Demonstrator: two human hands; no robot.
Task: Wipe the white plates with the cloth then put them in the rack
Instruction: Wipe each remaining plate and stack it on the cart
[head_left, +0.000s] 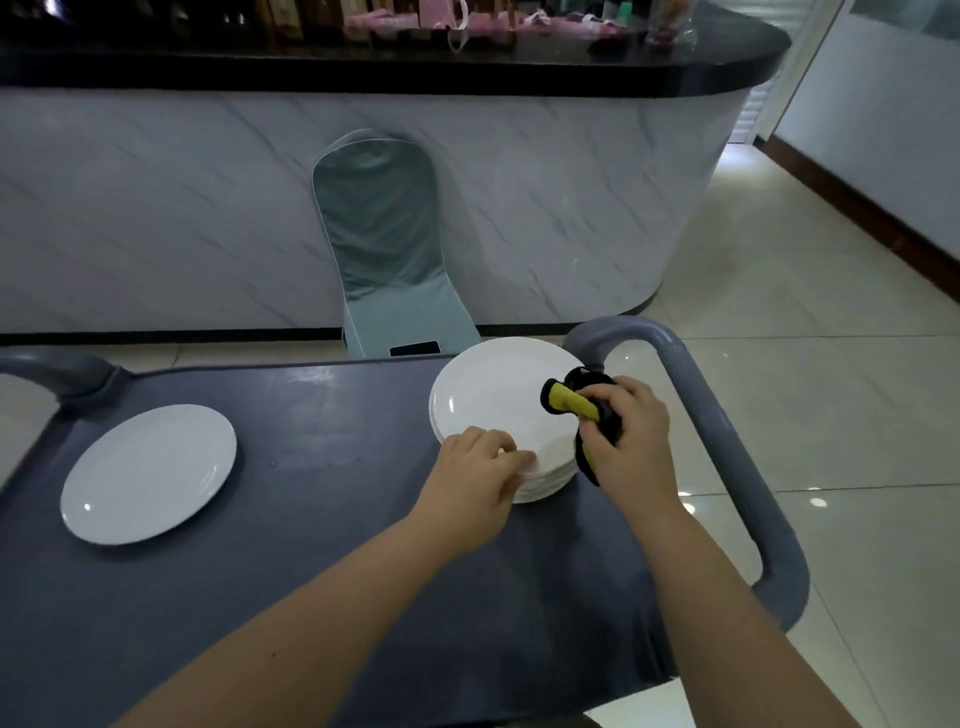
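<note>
Two hands meet at our stack of white plates (498, 410). Our left hand (480, 467) curls its fingers round the stack's near rim. Just right of it, our right hand (628, 426) grips the bunched yellow-and-black cloth (574, 408) against the stack's edge. Well left of both hands, a single white plate (148, 473) lies flat on the dark cart top (322, 467).

Glossy glazed white on the stack of plates (498, 400) at three o'clock and the single plate (148, 473) at nine, both catching light spots. The desk (337, 441) under them reads matt dark grey, faintly scuffed, its handle (711, 447) smooth grey plastic. The cloth (569, 405) is soft yellow-and-black fabric, floor tiles (831, 415) polished.
</note>
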